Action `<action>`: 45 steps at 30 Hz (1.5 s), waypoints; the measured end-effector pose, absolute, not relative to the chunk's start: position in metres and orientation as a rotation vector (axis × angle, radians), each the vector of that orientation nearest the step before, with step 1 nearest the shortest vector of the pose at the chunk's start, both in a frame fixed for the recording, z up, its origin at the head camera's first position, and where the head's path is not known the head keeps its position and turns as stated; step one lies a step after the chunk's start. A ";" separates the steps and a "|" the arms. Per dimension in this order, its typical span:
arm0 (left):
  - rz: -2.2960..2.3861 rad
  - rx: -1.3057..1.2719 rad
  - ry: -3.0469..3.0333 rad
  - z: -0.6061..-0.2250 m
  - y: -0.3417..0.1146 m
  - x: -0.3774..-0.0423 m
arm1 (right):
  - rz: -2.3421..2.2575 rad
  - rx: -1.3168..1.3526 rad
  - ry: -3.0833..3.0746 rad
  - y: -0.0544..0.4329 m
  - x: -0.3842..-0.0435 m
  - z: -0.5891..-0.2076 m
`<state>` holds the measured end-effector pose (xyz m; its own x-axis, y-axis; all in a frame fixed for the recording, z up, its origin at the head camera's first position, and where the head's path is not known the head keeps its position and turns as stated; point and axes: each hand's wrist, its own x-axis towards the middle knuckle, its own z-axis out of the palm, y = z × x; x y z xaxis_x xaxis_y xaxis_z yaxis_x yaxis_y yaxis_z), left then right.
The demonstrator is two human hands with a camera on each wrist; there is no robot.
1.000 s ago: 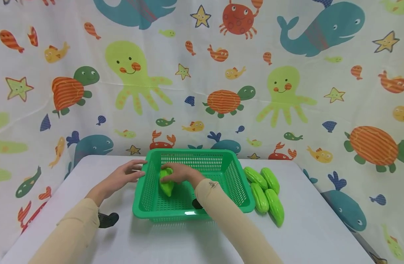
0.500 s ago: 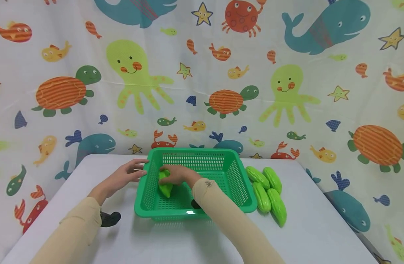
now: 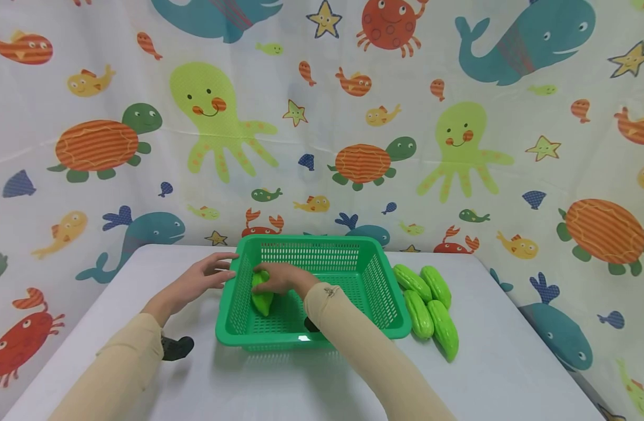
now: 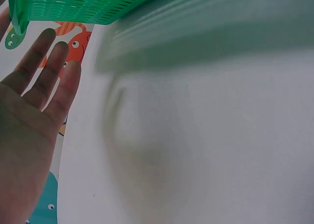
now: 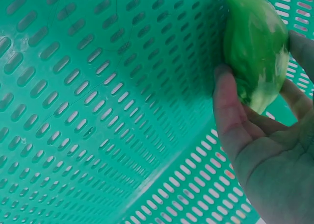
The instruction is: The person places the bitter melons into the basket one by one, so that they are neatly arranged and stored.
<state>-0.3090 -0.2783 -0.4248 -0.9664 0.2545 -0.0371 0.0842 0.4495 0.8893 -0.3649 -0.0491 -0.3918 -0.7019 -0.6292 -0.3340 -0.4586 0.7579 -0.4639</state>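
Note:
My right hand reaches into the green slotted plastic basket and grips a glossy, bright green toy vegetable with a pointed end. In the right wrist view, thumb and fingers hold this vegetable around one end, close to the basket's slotted wall. Whether it touches the basket floor cannot be told. My left hand is at the basket's left rim, fingers fairly straight and grasping nothing. From the left wrist view, the palm and three extended fingers of that hand show below the basket's edge.
Several green elongated toy vegetables lie bunched on the white table, just right of the basket. A curtain printed with sea animals hangs behind the table. Dark wrist-worn devices stick out beneath the sleeves.
The head view has shifted slightly, moving the scene a little in frame. Both hands keep nearly the same places, the right one still gripping the green vegetable inside the basket.

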 end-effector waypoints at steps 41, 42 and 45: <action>1.497 0.241 2.553 -0.422 -0.274 -0.303 | -0.748 -0.821 2.558 0.037 -0.358 -0.332; 1.498 0.237 2.553 -0.422 -0.274 -0.303 | -0.751 -0.820 2.558 0.041 -0.357 -0.330; 1.496 0.213 2.553 -0.423 -0.272 -0.302 | -0.745 -0.818 2.568 0.054 -0.355 -0.326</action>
